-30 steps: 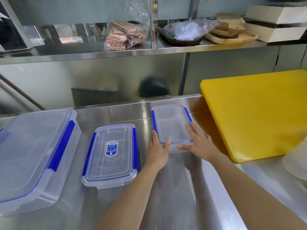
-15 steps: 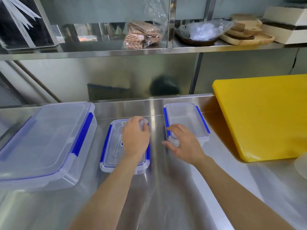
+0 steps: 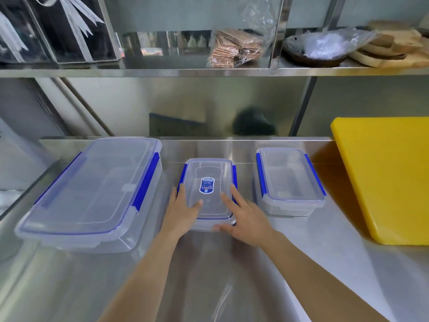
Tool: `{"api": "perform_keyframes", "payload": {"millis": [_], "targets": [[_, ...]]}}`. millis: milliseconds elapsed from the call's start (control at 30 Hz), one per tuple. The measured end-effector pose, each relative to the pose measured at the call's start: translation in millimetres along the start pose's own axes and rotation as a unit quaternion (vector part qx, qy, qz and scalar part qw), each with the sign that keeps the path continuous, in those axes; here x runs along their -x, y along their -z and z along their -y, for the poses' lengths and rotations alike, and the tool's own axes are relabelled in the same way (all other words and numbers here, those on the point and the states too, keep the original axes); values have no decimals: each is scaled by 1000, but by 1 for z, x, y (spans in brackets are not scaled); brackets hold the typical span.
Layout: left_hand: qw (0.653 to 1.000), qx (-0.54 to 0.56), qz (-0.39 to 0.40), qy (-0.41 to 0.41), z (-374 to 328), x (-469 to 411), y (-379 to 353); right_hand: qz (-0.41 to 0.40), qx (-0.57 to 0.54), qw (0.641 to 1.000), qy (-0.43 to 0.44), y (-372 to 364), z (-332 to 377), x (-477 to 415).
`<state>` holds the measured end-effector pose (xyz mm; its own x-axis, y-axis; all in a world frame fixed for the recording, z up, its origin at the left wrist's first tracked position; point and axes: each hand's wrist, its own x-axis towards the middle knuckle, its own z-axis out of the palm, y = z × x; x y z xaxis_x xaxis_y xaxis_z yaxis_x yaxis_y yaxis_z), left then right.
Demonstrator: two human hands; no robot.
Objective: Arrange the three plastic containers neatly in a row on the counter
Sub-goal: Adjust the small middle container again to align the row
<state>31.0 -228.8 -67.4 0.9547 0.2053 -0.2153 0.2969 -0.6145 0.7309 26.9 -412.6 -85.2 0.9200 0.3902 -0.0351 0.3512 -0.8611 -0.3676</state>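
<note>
Three clear plastic containers with blue clips stand side by side on the steel counter. The large container is at the left. In the centre sits the medium container, which carries a blue label on its lid. The small container stands at the right, untouched. My left hand grips the medium container's near left corner, thumb on the lid. My right hand holds its near right corner, fingers along the side and thumb at the front edge.
A thick yellow cutting board lies at the right, close to the small container. Above the counter, a steel shelf carries a packet of brown wafers, a bowl covered in plastic and wooden boards.
Both hands left the small container and came to the medium one. My left hand lay on its lid half a second ago; now both hands clasp its near corners. The view shifted left.
</note>
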Motion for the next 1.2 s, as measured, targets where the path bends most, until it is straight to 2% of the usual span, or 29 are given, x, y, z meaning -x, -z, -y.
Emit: {"api": "perform_keyframes", "payload": {"millis": [233,500,633,733,833,867,933,1000,1100,1200], "targets": [[998,-55,15,-23,-7,-31,-1,46,-1,999,-29,13,-6,-32],[994,-99,-13,-36,-1,-52,-2,59,-94,993,-37,15,-2,-44],[986,-157,-27,-43,-1,-54,0,37,-21,998,-45,12,-3,-45],[985,-130,-77,-79,-10,-43,9,-17,2,999,-48,17,9,-45],[968,-63,-202,-137,-27,-26,33,-172,-62,983,3,24,42,-41],[956,-65,-239,-158,-31,-20,45,-198,-106,974,16,26,57,-40],[938,-87,-282,-181,-33,-15,73,-170,-175,969,35,23,89,-38],[933,-131,-296,-159,-24,-14,104,-97,-211,971,49,15,118,-38],[933,-207,-290,-52,7,-15,145,48,-323,944,41,-2,152,-39],[939,-253,-220,80,52,-14,178,140,-361,922,31,-21,178,-39]]}}
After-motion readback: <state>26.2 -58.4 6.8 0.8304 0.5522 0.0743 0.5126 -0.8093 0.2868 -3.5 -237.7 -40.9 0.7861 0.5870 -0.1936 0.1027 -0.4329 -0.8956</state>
